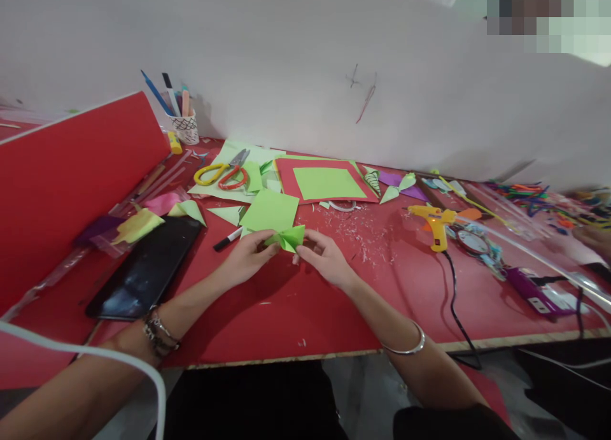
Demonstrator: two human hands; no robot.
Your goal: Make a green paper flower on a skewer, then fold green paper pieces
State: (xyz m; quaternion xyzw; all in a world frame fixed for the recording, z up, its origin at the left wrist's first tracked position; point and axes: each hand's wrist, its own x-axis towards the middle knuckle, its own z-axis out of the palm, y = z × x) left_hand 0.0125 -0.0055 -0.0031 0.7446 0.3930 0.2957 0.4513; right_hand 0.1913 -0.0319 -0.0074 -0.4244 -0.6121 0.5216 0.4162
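Note:
Between my two hands is a folded piece of bright green paper (290,239), held just above the red tabletop. My left hand (249,255) pinches its left end between thumb and fingers. At the right end, my right hand (327,256) has its fingers closed on the paper's edge. Just behind lies a flat green paper square (271,209). A black-capped marker (228,239) rests beside my left hand. Scissors (229,175) with yellow and red handles lie on pale green paper farther back.
A yellow glue gun (435,225) with a black cord stands right, near a purple power strip (539,292). A dark tablet or phone (147,269) lies left, by a leaning red board (76,191). A pen cup (184,128) stands at the wall. Another person's hand (594,241) shows far right.

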